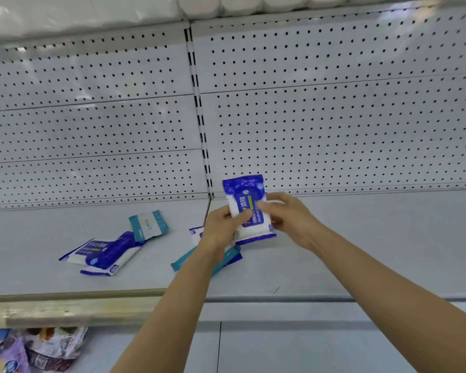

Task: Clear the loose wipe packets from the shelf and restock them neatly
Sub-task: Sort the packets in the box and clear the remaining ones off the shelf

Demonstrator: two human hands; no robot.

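Observation:
A blue and white wipe packet stands upright near the back of the white shelf, close to the pegboard wall. My left hand grips its left side and my right hand holds its right side. To the left, two blue and white packets lie overlapped and flat, with a small teal and white packet tilted behind them. Beneath my left wrist lies a teal packet, and another blue and white packet shows partly behind my left hand.
A slotted upright divides the pegboard back wall. White wrapped rolls sit on the shelf above. A beige shelf edge strip runs at front left, with bagged goods on the shelf below.

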